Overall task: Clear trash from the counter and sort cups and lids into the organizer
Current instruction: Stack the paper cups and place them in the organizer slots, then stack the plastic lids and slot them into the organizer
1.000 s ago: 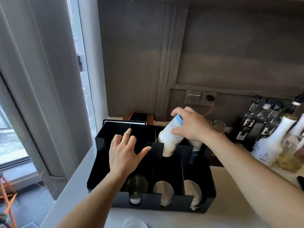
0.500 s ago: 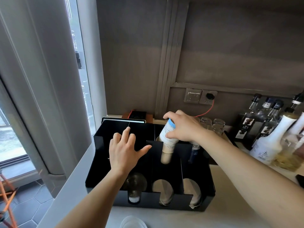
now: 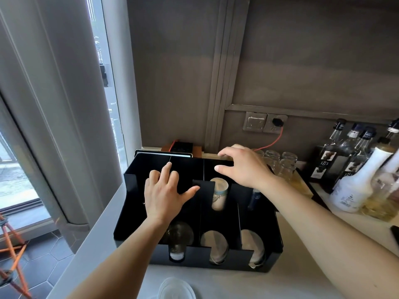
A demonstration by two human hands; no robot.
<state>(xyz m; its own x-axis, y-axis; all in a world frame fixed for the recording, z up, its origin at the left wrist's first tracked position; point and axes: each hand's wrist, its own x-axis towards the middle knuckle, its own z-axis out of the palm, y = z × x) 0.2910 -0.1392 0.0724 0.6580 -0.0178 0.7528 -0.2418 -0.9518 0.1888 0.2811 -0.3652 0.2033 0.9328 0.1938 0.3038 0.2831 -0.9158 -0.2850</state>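
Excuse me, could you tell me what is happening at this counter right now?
A person is filling a black organizer on the counter. The left hand lies spread on its left side, apparently steadying it. The right hand hovers open over a stack of paper cups in the middle slot, holding nothing. A clear lid lies in front.

Clear plastic lid (image 3: 176, 288) cut off by bottom edge, paper cups (image 3: 219, 193) blurred, left side behind divider (image 3: 204, 189)

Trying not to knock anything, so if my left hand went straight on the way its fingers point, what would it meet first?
Likely the back wall of the black organizer: your left hand is spread over the left compartment, fingers aimed at it. Depth is unclear; it might pass over the rim.
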